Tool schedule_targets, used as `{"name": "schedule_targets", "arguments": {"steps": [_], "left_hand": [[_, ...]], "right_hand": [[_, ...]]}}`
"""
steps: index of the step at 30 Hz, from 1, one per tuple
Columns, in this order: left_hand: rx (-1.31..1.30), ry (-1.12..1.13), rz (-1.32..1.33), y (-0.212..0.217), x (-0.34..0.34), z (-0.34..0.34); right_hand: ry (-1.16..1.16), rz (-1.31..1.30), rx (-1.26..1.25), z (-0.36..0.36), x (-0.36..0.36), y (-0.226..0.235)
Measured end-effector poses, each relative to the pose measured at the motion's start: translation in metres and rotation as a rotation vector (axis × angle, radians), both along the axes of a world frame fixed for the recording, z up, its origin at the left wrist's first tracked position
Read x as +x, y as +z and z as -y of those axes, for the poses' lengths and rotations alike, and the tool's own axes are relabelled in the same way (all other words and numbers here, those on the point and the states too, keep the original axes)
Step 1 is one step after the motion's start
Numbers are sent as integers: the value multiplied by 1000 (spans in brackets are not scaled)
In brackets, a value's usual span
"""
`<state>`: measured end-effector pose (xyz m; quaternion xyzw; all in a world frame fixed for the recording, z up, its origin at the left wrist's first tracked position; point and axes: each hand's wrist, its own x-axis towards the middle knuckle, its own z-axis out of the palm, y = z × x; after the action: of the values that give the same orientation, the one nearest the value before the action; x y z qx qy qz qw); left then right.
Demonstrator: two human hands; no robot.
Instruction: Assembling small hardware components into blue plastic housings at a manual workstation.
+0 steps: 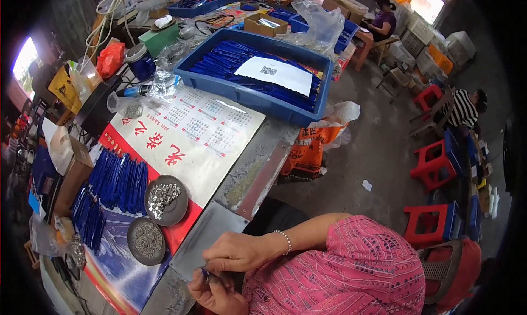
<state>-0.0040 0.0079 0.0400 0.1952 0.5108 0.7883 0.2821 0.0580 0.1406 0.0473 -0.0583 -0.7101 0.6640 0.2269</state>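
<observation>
Close together at the table's near edge, both my hands are closed around a small dark blue piece (205,271), mostly hidden by the fingers. My right hand (235,252), with a beaded bracelet at the wrist, pinches it from above. My left hand (217,296) grips from below with curled fingers. Nearest to them stands a dark round dish (132,245) of tiny silvery metal bits. A second dark dish (180,209) beyond it holds shiny silver round pieces. Left of the dishes lie bundles of slender blue sticks (119,180), perhaps pens.
A large blue tray (247,98) full of blue sticks, with a white paper (277,73) on top, sits farther back. An orange printed bag (304,153) stands by the table's right side. Red stools (431,164) line the floor at right. Other people sit farther off.
</observation>
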Motion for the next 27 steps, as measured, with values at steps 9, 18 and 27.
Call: {"name": "schedule_targets", "arguments": {"steps": [9,18,27], "left_hand": [[-89,-58,-79,-21,-8,14],[64,-618,-437,76,-69,-9],[367,-854,-125,114,21,-51]], "right_hand": [[-4,36,311,5,-3,-6],[-141,104,80,-22,22,4],[-51,261,147,-4,24,0]]}}
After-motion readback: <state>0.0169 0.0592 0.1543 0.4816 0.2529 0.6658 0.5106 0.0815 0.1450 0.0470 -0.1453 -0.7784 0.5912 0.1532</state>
